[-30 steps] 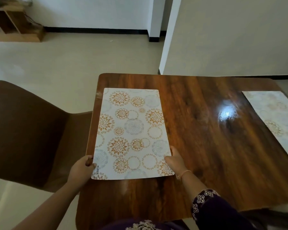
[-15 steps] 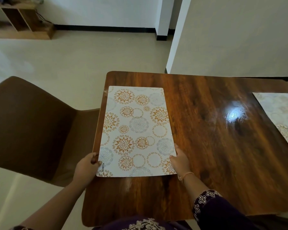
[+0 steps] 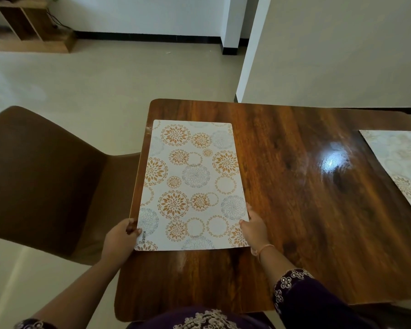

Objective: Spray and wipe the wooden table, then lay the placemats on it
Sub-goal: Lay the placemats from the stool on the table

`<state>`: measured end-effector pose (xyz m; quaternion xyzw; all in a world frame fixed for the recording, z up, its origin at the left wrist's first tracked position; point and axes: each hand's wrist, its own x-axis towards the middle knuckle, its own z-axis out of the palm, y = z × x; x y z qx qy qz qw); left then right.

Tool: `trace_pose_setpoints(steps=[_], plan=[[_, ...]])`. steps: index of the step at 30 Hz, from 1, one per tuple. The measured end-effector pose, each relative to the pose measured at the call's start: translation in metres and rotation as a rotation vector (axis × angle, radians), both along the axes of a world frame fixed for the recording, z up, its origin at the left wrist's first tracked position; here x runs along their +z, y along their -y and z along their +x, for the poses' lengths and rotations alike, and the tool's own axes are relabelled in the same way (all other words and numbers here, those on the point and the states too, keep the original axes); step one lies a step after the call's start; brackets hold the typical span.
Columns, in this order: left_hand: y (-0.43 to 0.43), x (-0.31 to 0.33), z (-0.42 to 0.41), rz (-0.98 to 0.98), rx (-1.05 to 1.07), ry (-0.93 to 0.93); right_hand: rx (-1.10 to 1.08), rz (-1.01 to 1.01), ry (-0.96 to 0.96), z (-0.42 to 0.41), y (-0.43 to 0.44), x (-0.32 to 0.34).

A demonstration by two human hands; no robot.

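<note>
The left hand (image 3: 121,238) and right hand (image 3: 254,230) each pinch a near corner of the placemat (image 3: 192,184), which lies flat along the left end of the table (image 3: 294,210) by the chair (image 3: 45,176), seemingly to square it with the edge. A second placemat (image 3: 399,162) lies at the right end; what the corner shelf (image 3: 26,24) holds, I cannot tell.

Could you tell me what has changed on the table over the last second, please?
Nothing on the table has visibly moved; only the view has shifted slightly. The placemat still lies flat along the left edge of the table, with the left hand and right hand still holding its near corners. The second placemat stays at the right.
</note>
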<state>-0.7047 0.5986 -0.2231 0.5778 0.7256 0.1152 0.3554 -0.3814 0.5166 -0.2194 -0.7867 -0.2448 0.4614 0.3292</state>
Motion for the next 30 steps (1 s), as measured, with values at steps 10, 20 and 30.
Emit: trace_pose_setpoints(steps=[10, 20, 30], plan=[[0.002, -0.001, 0.0, 0.012, -0.024, -0.06, 0.023, 0.016, 0.034, 0.001, 0.001, 0.0], [0.008, 0.002, 0.003, 0.054, -0.049, -0.097, 0.182, -0.052, 0.271, -0.012, 0.004, 0.012], [0.019, 0.008, 0.005, 0.055, -0.05, -0.191, 0.415, -0.127, 0.702, -0.026, 0.018, 0.015]])
